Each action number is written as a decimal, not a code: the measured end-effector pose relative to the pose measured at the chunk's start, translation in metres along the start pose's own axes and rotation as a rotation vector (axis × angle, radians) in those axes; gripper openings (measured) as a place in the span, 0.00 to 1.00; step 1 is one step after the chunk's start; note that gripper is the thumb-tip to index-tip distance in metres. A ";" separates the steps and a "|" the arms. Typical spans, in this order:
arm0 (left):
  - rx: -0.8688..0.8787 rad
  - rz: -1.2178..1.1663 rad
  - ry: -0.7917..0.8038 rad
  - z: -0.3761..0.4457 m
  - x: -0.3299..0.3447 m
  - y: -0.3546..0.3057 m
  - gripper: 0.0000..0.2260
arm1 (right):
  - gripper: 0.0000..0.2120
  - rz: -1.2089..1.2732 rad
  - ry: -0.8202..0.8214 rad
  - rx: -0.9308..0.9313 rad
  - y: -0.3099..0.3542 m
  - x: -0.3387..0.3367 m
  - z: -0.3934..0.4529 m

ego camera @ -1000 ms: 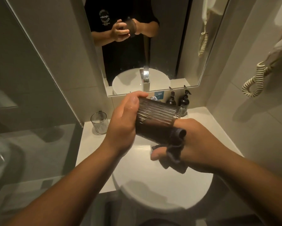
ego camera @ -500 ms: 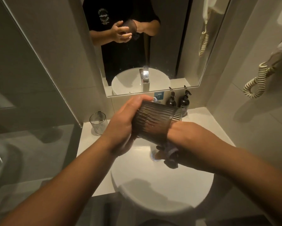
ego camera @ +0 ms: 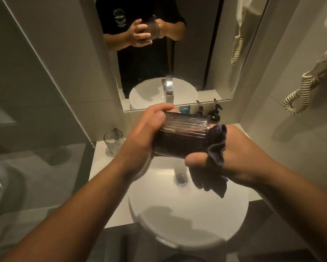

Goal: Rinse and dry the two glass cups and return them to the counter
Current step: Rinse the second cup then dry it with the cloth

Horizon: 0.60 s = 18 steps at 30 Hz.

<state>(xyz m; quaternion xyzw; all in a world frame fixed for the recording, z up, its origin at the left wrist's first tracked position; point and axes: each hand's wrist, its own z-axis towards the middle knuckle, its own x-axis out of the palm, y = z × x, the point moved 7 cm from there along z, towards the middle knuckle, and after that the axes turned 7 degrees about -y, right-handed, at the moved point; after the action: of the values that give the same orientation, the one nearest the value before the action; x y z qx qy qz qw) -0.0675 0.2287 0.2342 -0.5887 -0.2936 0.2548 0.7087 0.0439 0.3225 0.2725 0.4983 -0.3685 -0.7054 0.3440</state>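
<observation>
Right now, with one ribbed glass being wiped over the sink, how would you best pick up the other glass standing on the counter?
I'd grip the clear ribbed glass around its upper wall, coming from the right, the sink side. It stands upright, mouth up, near the counter's back left corner by the glass partition, which crowds its left. Its ribs should help the grip.

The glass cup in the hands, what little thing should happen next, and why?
Probably turn the ribbed glass cup a bit more in the left hand while the right hand twists the dark cloth inside. The cloth sits stuffed into its mouth over the sink, so drying looks unfinished.
</observation>
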 end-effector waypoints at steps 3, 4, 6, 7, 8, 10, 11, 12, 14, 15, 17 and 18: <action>-0.175 -0.049 0.026 0.005 0.003 0.000 0.21 | 0.12 -0.297 0.003 -0.144 0.007 0.005 0.001; -0.142 -0.022 -0.021 0.007 0.003 -0.002 0.19 | 0.12 -0.354 0.008 -0.193 0.010 0.009 0.001; -0.017 0.008 -0.124 0.010 0.001 -0.002 0.14 | 0.12 -0.372 0.003 -0.227 0.014 0.014 -0.002; 0.047 0.011 -0.147 0.010 0.001 -0.001 0.13 | 0.13 -0.339 0.000 -0.200 0.013 0.014 -0.002; 0.105 0.032 -0.151 0.009 0.001 -0.001 0.13 | 0.13 -0.290 -0.003 -0.152 0.010 0.014 -0.003; 0.216 0.101 -0.159 0.004 -0.002 -0.001 0.13 | 0.10 -0.180 -0.022 -0.048 0.001 0.012 -0.005; 0.267 0.127 -0.164 0.002 -0.004 -0.003 0.13 | 0.08 -0.121 -0.041 -0.009 -0.002 0.010 -0.006; 0.317 0.141 -0.165 0.001 -0.004 -0.006 0.13 | 0.07 -0.058 -0.063 0.029 -0.005 0.008 -0.006; 0.432 0.168 -0.142 -0.004 -0.001 -0.013 0.12 | 0.10 0.127 -0.128 0.129 -0.011 0.003 -0.007; 0.491 0.193 -0.132 -0.007 -0.001 -0.016 0.12 | 0.13 0.212 -0.135 0.146 -0.010 0.002 -0.007; 0.544 0.226 -0.114 -0.009 0.000 -0.019 0.12 | 0.16 0.288 -0.027 0.061 0.002 0.005 -0.004; 0.504 0.216 -0.099 -0.007 -0.001 -0.019 0.12 | 0.16 0.282 0.021 0.035 0.006 0.005 -0.003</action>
<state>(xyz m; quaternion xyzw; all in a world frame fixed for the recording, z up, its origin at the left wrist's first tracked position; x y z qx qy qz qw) -0.0630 0.2201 0.2522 -0.4084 -0.1907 0.4224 0.7864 0.0466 0.3150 0.2743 0.4549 -0.4435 -0.6383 0.4347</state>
